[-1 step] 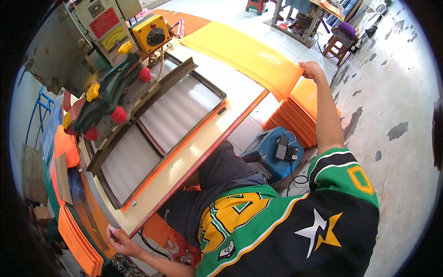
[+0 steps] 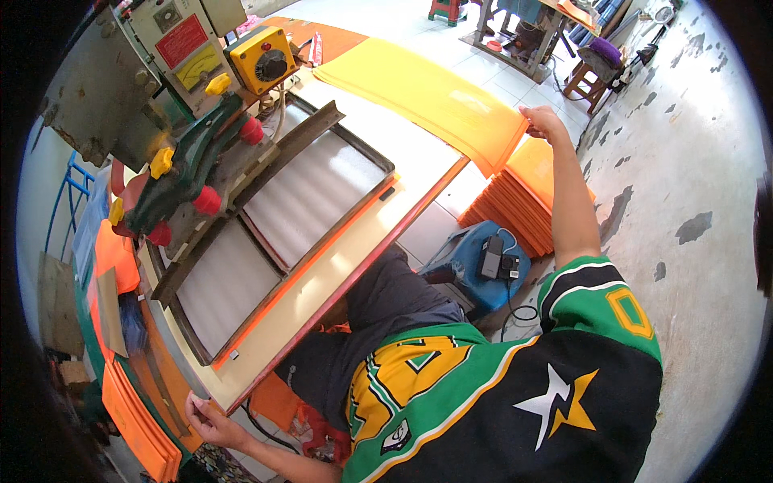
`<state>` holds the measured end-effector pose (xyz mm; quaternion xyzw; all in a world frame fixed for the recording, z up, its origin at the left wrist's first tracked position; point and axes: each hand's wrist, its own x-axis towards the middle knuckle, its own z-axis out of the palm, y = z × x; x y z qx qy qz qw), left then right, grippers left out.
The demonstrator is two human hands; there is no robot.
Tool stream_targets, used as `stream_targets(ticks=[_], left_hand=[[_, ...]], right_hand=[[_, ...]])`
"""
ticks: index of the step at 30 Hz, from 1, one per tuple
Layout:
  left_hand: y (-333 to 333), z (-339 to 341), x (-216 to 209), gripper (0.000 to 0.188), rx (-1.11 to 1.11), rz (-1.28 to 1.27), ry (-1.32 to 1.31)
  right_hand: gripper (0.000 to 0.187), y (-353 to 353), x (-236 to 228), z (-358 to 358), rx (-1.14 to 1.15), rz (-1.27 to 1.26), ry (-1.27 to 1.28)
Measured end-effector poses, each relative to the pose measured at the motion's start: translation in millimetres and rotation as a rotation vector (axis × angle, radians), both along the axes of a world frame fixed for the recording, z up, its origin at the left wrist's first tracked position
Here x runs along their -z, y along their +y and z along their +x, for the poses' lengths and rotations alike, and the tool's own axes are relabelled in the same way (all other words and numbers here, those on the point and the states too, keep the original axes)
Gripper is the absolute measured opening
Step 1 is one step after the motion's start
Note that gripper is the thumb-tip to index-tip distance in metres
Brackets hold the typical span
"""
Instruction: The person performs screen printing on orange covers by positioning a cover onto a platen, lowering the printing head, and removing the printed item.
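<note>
My right hand point(image 2: 545, 123) is stretched out to the far right, its fingers pinched on the near corner of a yellow-orange sheet point(image 2: 419, 92). The sheet lies across the far end of the cream worktable point(image 2: 322, 282), and its corner hangs over the edge. At the table's near left corner is my left hand point(image 2: 216, 423), loosely curled, with finger and thumb apart and nothing visible held. A dark metal frame point(image 2: 282, 270) with two pale panels lies on the table. Over it stands a press with a green clamp arm point(image 2: 185, 161) and red knobs.
A tall stack of orange sheets point(image 2: 507, 209) stands off the table's right side, behind a blue stool point(image 2: 491, 274) bearing a black device. More folded orange sheets point(image 2: 141, 419) lie at the left. A yellow control box point(image 2: 262, 58) sits on the press. The bare wall point(image 2: 692, 266) rises at right.
</note>
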<state>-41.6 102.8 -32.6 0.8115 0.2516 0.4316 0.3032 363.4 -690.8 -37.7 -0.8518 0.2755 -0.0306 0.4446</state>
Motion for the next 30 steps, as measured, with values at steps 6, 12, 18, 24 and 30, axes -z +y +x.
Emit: stream_targets(ticks=[6, 12, 18, 24, 30], left_hand=[[3.1, -5.8, -1.2, 0.031, 0.020, -0.004, -0.028], [1.2, -10.3, -7.5, 0.033, -0.024, -0.019, -0.027], [-3.7, -16.6, -13.8, 0.029, -0.035, -0.018, -0.071], [-2.3, -17.1, -10.3, 0.029, -0.046, -0.039, -0.044], [-3.8, -10.0, -9.2, 0.029, -0.028, -0.053, -0.035]], right_hand=[[0.058, 22.5, -10.2, -3.1, -0.016, 0.361, 0.162], [0.056, -13.4, 24.5, 8.6, -0.030, 0.756, 0.458], [0.039, -24.3, 61.5, 25.6, 0.084, 0.974, 0.219], [0.030, -58.6, 71.5, 50.2, 0.110, 1.284, 0.000], [0.027, -44.2, 37.7, 46.1, 0.302, 1.102, -0.123]])
